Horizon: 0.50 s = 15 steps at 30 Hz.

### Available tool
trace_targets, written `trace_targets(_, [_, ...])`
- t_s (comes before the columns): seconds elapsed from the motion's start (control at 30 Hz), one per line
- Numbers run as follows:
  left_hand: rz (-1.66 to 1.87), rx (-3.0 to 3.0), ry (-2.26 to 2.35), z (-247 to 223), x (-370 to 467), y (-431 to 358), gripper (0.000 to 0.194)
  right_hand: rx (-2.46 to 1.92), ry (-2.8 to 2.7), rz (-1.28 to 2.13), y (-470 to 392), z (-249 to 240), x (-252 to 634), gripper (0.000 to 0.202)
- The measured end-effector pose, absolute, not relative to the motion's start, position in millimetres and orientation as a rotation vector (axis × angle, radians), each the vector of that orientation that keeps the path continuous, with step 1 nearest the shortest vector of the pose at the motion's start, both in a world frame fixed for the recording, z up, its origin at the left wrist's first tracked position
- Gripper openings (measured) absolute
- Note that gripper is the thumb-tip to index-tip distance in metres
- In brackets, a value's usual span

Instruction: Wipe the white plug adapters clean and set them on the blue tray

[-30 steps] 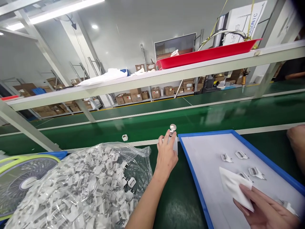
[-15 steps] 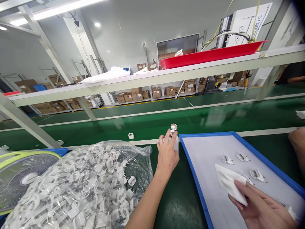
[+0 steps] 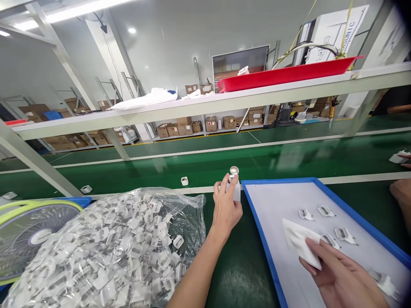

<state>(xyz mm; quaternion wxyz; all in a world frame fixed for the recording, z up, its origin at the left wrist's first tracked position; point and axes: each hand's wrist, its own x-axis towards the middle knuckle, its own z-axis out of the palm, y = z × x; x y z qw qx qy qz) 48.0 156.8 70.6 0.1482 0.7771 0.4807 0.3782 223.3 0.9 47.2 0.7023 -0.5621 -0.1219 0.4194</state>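
Observation:
My left hand is wrapped around a small white bottle with a silvery pump top, standing just left of the blue-rimmed tray. My right hand pinches a white cloth over the tray's grey bed. Several white plug parts lie on the tray beyond the cloth. A clear bag of white plug parts sits to the left of my forearm.
A green conveyor belt runs behind, carrying small white parts. A fan with a yellow-green rim lies at the left. Overhead, a shelf holds a red tray. Another person's arm shows at the right edge.
The small white parts on the belt have drifted to the right. My right hand has slid the cloth a little leftward over the tray. My left hand stays on the bottle.

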Motion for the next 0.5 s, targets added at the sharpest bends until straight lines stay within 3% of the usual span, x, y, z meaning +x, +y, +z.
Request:
trace_targets(0.17, [1.147, 1.861, 1.44, 49, 45, 170, 0.096, -1.349, -0.46, 0.915, 12, 63, 220, 0.051])
trace_targets(0.33, [1.026, 1.63, 1.392, 22, 51, 193, 0.105, -1.415, -0.973, 0.68, 67, 89, 222, 0.041])
trace_targets(0.4, [1.026, 1.607, 1.371, 18, 56, 198, 0.091, -1.43, -1.14, 0.513, 98, 101, 219, 0.034])
trace_targets(0.5, [1.027, 1.599, 1.391, 19, 62, 202, 0.048, -1.397, -1.446, 0.354, 135, 114, 211, 0.024])
